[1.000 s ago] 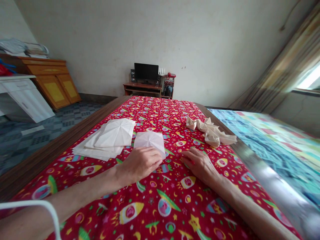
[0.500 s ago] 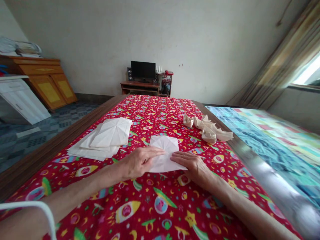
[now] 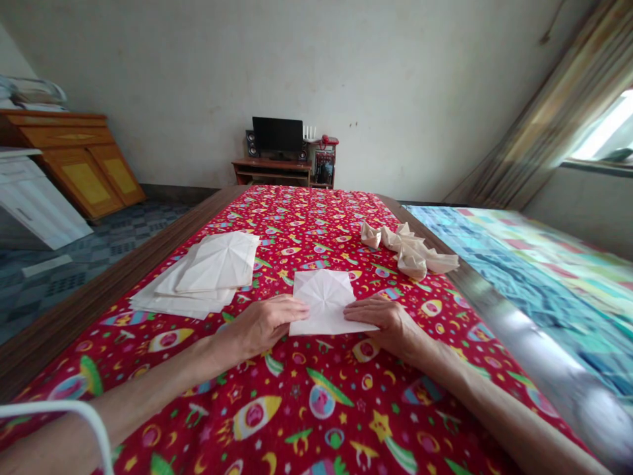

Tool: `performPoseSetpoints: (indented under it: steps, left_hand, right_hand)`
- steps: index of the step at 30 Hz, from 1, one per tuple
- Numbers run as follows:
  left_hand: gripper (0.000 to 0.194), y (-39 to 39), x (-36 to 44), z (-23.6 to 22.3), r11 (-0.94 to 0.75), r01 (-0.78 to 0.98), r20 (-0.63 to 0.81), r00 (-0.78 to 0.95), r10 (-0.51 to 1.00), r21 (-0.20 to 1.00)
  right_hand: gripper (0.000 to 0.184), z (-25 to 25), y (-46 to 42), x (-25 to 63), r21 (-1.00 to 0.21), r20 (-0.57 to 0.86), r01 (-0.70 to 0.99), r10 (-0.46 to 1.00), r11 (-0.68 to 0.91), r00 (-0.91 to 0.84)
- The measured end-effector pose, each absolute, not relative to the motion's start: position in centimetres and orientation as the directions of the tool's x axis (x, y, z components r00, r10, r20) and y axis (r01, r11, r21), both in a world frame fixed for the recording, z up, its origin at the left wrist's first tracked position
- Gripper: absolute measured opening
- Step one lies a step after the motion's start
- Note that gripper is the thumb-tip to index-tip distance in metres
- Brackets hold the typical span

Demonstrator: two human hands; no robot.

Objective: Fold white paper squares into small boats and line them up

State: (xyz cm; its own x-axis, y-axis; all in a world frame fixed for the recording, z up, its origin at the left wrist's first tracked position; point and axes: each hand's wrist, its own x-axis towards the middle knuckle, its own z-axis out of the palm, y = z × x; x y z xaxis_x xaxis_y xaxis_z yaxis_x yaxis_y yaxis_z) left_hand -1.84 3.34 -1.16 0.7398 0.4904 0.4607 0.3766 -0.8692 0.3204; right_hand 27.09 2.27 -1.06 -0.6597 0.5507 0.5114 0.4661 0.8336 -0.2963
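A white square sheet of paper (image 3: 325, 303) with creases fanning out from its middle lies in front of me on the red cloth. My left hand (image 3: 270, 322) has its left edge, the fingers together on top and the thumb tucked low. On the opposite edge, my right hand (image 3: 383, 320) holds the paper in the same way, its thumb hidden. To the left is a stack of creased white paper sheets (image 3: 217, 264), loosely overlapped. Several folded cream paper pieces (image 3: 413, 254) with pointed ends sit in a cluster at the right.
A red cloth (image 3: 316, 224) printed with rockets and stars covers the long table. A white cable (image 3: 91, 415) curves across the lower left, over my left forearm. Beyond the table's right edge is a bed (image 3: 494, 244). A monitor (image 3: 277, 135) stands on a desk by the wall.
The paper sheet came from beside the stack to the middle, and my right hand moved onto its right edge. My left hand has drawn back to the left edge. The view shifted slightly.
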Motion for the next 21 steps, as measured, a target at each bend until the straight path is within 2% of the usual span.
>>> performPoseSetpoints:
  steps: [3,6,9,12,16,21]
  left_hand:
    - [0.028,2.7,-1.9,-1.0,-0.841,0.381,0.490,0.688,0.535,0.384]
    - [0.022,2.6,-1.5,-0.6,-0.765,0.465,0.476,0.600,0.643,0.446]
    - [0.024,3.0,-1.0,-0.3,-0.674,0.579,0.437,0.513,0.738,0.458]
    - [0.028,3.4,-0.7,-0.6,-0.625,0.647,0.429,0.460,0.777,0.438]
    - [0.030,3.6,-0.6,-1.0,-0.592,0.699,0.458,0.407,0.791,0.401]
    - [0.035,4.1,-0.4,-0.4,-0.505,0.794,0.322,0.407,0.855,0.337]
  right_hand:
    - [0.023,-0.6,1.8,27.0,-0.377,0.484,0.491,0.619,0.785,-0.618]
    - [0.024,-0.3,1.6,26.5,-0.499,0.411,0.604,0.784,0.621,-0.466]
    - [0.031,-0.3,1.9,25.9,-0.589,0.325,0.688,0.904,0.424,-0.278]
    - [0.035,-0.4,2.6,25.3,-0.608,0.302,0.713,0.932,0.349,-0.198]
    - [0.030,-0.1,3.6,24.5,-0.511,0.295,0.812,0.945,0.281,-0.141]
    - [0.028,0.8,3.6,23.7,-0.260,0.271,0.939,0.951,0.224,-0.152]
